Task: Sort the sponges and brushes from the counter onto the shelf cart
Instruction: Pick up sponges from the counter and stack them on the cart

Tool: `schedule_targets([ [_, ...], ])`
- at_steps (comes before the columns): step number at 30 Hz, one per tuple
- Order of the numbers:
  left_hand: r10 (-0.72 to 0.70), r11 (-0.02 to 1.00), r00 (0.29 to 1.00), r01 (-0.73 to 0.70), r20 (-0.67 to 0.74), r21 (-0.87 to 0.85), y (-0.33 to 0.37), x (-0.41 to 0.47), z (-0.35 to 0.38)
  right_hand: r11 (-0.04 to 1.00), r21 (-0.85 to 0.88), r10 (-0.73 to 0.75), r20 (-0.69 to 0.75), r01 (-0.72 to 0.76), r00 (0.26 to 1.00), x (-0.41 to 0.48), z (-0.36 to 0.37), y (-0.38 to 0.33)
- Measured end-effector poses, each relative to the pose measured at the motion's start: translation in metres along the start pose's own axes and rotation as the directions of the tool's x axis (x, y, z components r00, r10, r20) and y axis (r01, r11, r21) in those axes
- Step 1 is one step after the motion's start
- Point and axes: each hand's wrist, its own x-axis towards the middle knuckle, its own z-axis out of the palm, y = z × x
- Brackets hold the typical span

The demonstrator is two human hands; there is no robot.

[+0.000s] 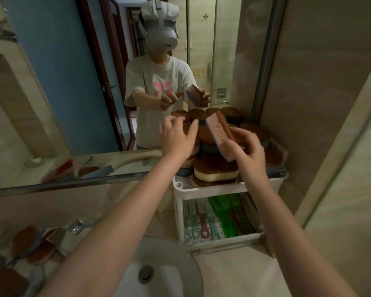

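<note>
Two hands hover over the top tray of the shelf cart (223, 190), which stands at the right end of the bench (229, 275), beside the sink (171, 254). The right hand (244, 146) has its grip curled round a pink sponge (216, 131) with a brown scrub face, holding it tilted on edge above the sponge stacks (214, 170) that crowd that tray. The left hand (177, 139) is spread and holds nothing. It is close to the stacks, though I cannot tell whether it touches them. Brushes (221, 217) lie in rows on the shelf below. More sponges and brushes (30, 245) wait at the bench's left end. The step in hand looks like placing this sponge. Next it needs a level spot on a stack, perhaps steadied by the free hand, since the piles look tall enough to topple.
</note>
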Motion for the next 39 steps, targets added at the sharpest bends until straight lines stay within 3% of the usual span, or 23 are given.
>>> schedule_targets([
  [1, 0.011, 0.990, 0.999, -0.016, -0.035, -0.143, 0.005, -0.004, -0.003, 1.000, -0.007, -0.016, 0.027, 0.016, 0.999, -0.001, -0.003, -0.002],
  [2, -0.024, 0.962, 1.000, 0.027, 0.016, -0.273, 0.012, -0.006, -0.006, 0.999, -0.009, -0.037, 0.063, 0.037, 0.997, -0.002, -0.006, -0.004],
  [4, -0.140, 0.842, 0.946, 0.269, 0.292, -0.467, 0.027, -0.010, -0.010, 0.997, -0.002, -0.079, 0.140, 0.080, 0.987, -0.004, -0.012, -0.010],
  [6, -0.215, 0.671, 0.822, 0.517, 0.528, -0.531, 0.040, -0.015, -0.012, 0.993, -0.024, -0.108, 0.182, 0.114, 0.977, -0.006, -0.018, -0.015],
  [8, -0.211, 0.599, 0.790, 0.570, 0.575, -0.563, 0.046, -0.019, -0.009, 0.981, -0.121, -0.125, 0.189, 0.149, 0.974, -0.005, -0.025, -0.017],
  [12, -0.153, 0.625, 0.841, 0.489, 0.519, -0.608, 0.054, -0.031, 0.001, 0.842, -0.457, -0.170, 0.280, 0.287, 0.945, 0.003, -0.042, -0.022],
  [15, -0.095, 0.648, 0.831, 0.470, 0.548, -0.600, 0.058, -0.038, 0.011, 0.809, -0.506, -0.137, 0.333, 0.300, 0.933, 0.013, -0.058, -0.027],
  [18, -0.028, 0.849, 0.919, 0.229, 0.392, -0.476, 0.050, -0.045, 0.023, 0.775, -0.556, -0.102, 0.358, 0.300, 0.928, 0.020, -0.077, -0.019],
  [20, 0.037, 0.922, 0.953, 0.083, 0.300, -0.378, 0.040, -0.050, 0.032, 0.747, -0.599, -0.091, 0.337, 0.288, 0.937, 0.021, -0.090, -0.011],
  [25, 0.149, 0.959, 0.963, -0.085, 0.227, -0.270, 0.024, -0.063, 0.050, 0.704, -0.647, -0.078, 0.341, 0.294, 0.937, 0.022, -0.104, 0.002],
  [31, 0.156, 0.964, 0.968, -0.105, 0.198, -0.244, 0.024, -0.062, 0.051, 0.679, -0.654, -0.074, 0.390, 0.333, 0.918, 0.033, -0.090, 0.017],
  [39, 0.148, 0.967, 0.966, -0.096, 0.210, -0.236, 0.026, -0.061, 0.050, 0.585, -0.755, -0.122, 0.279, 0.296, 0.952, 0.014, -0.085, 0.027],
])
